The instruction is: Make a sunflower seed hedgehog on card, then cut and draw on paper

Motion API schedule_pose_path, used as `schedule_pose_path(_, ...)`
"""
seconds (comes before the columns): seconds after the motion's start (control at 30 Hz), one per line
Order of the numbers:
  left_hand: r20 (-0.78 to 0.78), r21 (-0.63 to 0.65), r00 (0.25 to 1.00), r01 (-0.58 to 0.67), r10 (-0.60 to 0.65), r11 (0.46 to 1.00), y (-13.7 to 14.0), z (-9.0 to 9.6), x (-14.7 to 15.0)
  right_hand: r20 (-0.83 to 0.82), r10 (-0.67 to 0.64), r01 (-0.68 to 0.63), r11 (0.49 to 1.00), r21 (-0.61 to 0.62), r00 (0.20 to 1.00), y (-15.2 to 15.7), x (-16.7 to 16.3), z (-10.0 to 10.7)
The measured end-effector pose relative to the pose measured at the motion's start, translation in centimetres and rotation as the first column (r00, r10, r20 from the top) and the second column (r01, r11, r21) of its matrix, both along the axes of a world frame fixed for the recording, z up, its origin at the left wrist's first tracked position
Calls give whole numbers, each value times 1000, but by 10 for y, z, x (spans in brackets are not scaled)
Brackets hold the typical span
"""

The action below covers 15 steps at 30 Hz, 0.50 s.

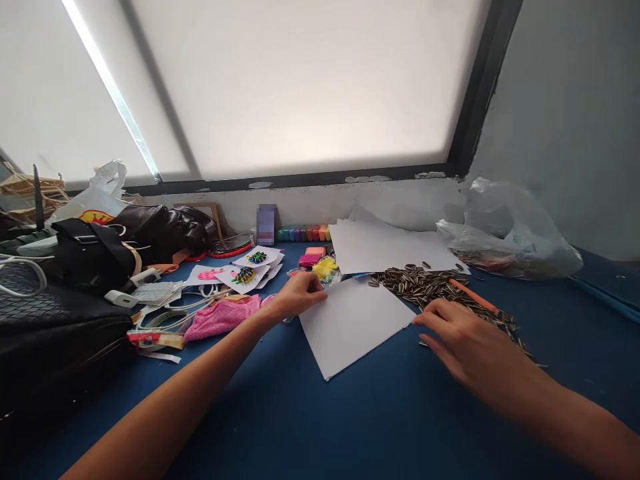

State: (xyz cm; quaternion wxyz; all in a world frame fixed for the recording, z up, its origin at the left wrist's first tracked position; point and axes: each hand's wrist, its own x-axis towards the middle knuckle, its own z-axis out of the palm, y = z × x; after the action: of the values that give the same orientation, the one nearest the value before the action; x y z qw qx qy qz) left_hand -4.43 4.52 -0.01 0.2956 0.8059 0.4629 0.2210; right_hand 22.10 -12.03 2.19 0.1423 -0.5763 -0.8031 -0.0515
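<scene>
A white sheet of paper (pixel 355 327) lies at an angle on the blue tabletop, one corner pointing toward me. My left hand (pixel 299 294) is at its upper left edge, fingers curled and thumb tip over the paper, pinching it there. By the sheet's right corner is my right hand (pixel 463 341), its index fingertip at the corner and its thumb apart below. A heap of striped sunflower seeds (pixel 425 285) spreads behind and right of the sheet. An orange stick-like tool (pixel 473 295) lies across the seeds. Just beyond my left hand sits yellow modelling clay (pixel 326 268).
More white paper (pixel 385 247) is stacked at the back, beside a row of coloured clay (pixel 304 233) and a phone (pixel 267 225). A plastic bag (pixel 520 233) stands right. Decorated cards (pixel 245 275), a pink cloth (pixel 223 317), cables and black bags (pixel 95 253) crowd the left.
</scene>
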Motion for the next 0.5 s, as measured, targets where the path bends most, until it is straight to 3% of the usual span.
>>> schedule_pose_path(0.17,222,-219,975,24,26,975,-6,22,-10,-69,-58,49,990,-130,996,14,-9,8)
schedule_pose_path(0.3,391,-402,917,90,81,911,-12,37,-16,-289,-181,127,972,-195,940,25,-10,16)
schedule_pose_path(0.4,472,-452,877,157,86,878,-14,36,-17,-398,-242,156,959,-236,885,35,-11,14)
schedule_pose_path(0.5,516,-426,852,161,93,890,-13,28,-14,-459,-258,131,948,-290,850,44,-16,7)
